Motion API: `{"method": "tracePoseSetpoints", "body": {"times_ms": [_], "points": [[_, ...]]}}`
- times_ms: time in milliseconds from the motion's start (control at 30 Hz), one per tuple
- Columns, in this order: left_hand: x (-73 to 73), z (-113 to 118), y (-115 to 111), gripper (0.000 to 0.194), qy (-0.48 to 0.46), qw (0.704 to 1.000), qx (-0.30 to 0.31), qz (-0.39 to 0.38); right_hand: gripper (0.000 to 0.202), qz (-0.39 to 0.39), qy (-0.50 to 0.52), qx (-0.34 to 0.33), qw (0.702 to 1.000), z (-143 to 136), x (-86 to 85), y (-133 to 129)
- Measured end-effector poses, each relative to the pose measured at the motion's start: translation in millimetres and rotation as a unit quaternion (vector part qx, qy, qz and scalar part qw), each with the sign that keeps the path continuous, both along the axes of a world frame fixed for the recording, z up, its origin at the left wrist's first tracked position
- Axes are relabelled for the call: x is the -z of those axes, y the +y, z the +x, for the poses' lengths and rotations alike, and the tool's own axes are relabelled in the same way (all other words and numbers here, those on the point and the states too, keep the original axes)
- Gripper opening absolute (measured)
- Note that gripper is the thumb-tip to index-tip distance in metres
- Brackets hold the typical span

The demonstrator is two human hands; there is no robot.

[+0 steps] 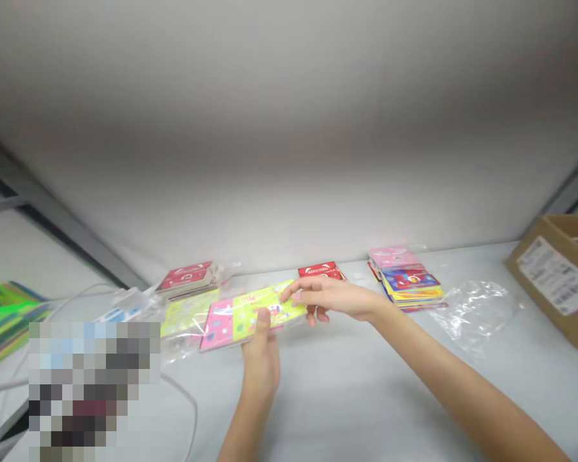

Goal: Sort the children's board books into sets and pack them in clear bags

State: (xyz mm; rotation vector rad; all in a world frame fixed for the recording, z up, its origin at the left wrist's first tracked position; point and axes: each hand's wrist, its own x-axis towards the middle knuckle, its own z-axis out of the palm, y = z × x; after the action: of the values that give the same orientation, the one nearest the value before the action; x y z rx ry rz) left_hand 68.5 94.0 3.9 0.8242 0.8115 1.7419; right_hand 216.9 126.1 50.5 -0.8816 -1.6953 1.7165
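Note:
A pink and yellow-green printed packet [243, 316] with a shiny surface is held over the table. My left hand [262, 350] grips its lower edge, thumb on top and fingers underneath. My right hand [330, 298] is at the packet's right end, its thumb and index finger pinched at the corner and the other fingers curled. Behind the packet, to the left, a yellow-green item [187, 311] in clear plastic lies beneath a stack of red cards [185, 277]. Red cards [320, 269] lie just behind my right hand.
A pile of colourful packets [409, 279] sits at the back right, beside crumpled clear plastic [479, 314]. An open cardboard box [553, 276] stands far right. Striped colourful items [9, 321], a white cable [192, 401] and a blurred-out area are on the left.

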Motion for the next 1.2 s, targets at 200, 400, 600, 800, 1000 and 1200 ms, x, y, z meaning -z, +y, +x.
{"method": "tracePoseSetpoints", "body": {"times_ms": [200, 400, 600, 800, 1000, 1200], "points": [[-0.7, 0.6, 0.2, 0.060, -0.004, 1.000, -0.028, -0.006, 0.024, -0.023, -0.005, 0.090, 0.996, 4.8, -5.3, 0.4], [-1.6, 1.6, 0.1, 0.058, 0.006, 0.999, -0.036, 0.012, 0.028, -0.029, 0.006, 0.134, 0.991, 2.4, -9.0, -2.4], [2.1, 3.5, -2.4, 0.070, 0.021, 0.999, -0.036, -0.019, 0.030, -0.010, -0.001, 0.077, 0.997, -3.9, -7.5, -7.5], [13.6, 4.0, -6.4, 0.078, 0.076, 0.997, -0.002, -0.012, 0.033, 0.000, 0.005, 0.010, 1.000, -1.8, -3.9, -5.3], [15.1, 4.0, -5.5, 0.079, 0.082, 0.997, 0.004, 0.000, 0.038, -0.006, 0.029, -0.046, 0.999, 1.3, -3.1, -3.5], [12.8, 4.7, -6.9, 0.079, 0.071, 0.997, 0.000, -0.019, 0.039, -0.011, 0.031, -0.036, 0.999, 10.4, -5.0, -0.2]]}}
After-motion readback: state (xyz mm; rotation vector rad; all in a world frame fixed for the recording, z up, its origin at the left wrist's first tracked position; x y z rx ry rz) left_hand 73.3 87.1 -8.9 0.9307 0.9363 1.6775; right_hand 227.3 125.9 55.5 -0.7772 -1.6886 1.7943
